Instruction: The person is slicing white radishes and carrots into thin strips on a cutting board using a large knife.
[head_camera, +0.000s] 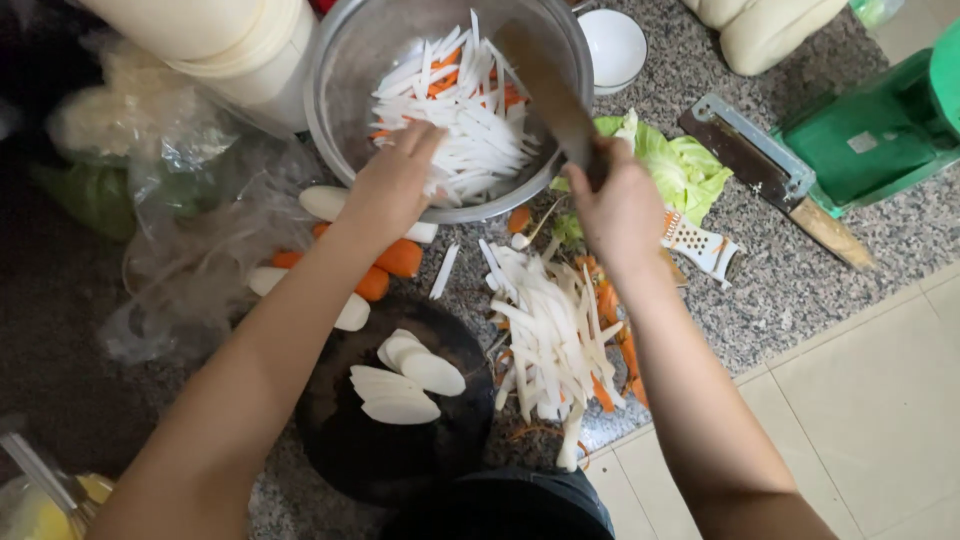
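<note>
While crinkled plastic bags (190, 250) lay far left, left hand (392, 185), fingers loosely spread, touched white veg sticks (470, 120) in round steel bowl (340, 90). Flat radish slices (405, 380) sat on dark round board (390, 450). Right hand (620, 205) was clenched round cleaver (545, 90) w/ blade over bowl.

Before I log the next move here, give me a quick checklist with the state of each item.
1. Left hand over the metal bowl, on the white strips: ok.
2. Right hand grips the knife, blade slanted over the bowl: ok.
3. Blade apart from left fingers: ok.
4. Round dark cutting board holds only white slices: ok.
5. Loose peelings lie on the counter beside the board: not ok.
6. Bowl seated steadily: cannot tell.
</note>
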